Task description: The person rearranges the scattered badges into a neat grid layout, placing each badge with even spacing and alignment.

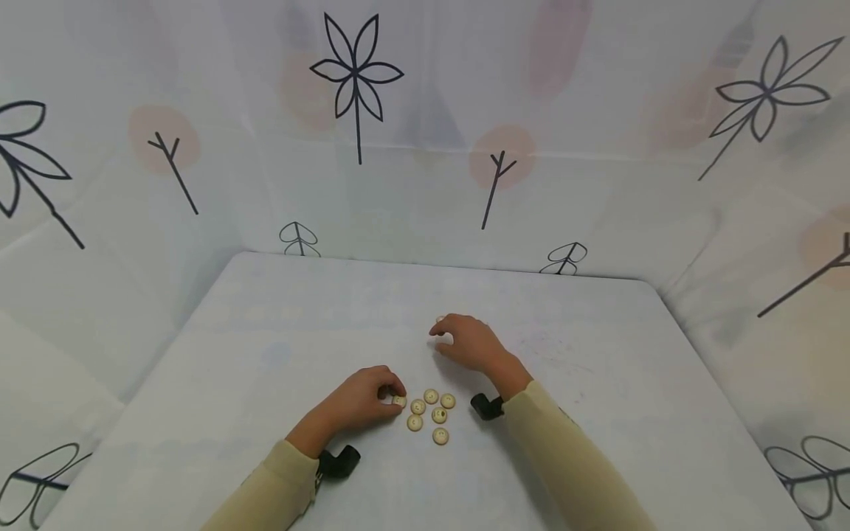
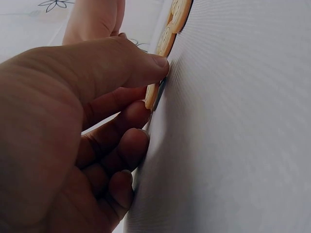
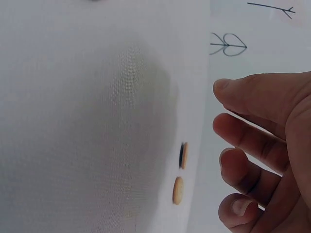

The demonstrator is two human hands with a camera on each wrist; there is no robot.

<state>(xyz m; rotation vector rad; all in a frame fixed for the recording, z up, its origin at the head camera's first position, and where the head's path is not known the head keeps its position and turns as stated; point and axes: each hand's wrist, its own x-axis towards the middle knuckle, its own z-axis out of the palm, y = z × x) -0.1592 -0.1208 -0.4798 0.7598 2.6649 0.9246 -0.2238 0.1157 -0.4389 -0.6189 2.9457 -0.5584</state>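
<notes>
Low on the table, my left hand (image 1: 364, 397) pinches a round, pale wooden button (image 1: 399, 401) between thumb and fingers. In the left wrist view the edge of this button (image 2: 151, 94) shows between the thumb and fingertips. Just right of it lie several similar buttons, among them a darker-marked button (image 1: 439, 415). My right hand (image 1: 470, 342) hovers beyond that group, its fingers loosely bent and holding nothing. Below its fingers in the right wrist view, one button (image 3: 178, 190) and another button (image 3: 184, 155) rest on the table, mostly hidden from the head view.
A white cloth covers the table (image 1: 319, 310). Behind and at both sides hangs a pale curtain (image 1: 425, 88) with line-drawn flowers. A black wrist camera (image 1: 340, 463) juts from the left sleeve, and another black camera (image 1: 487, 406) from the right.
</notes>
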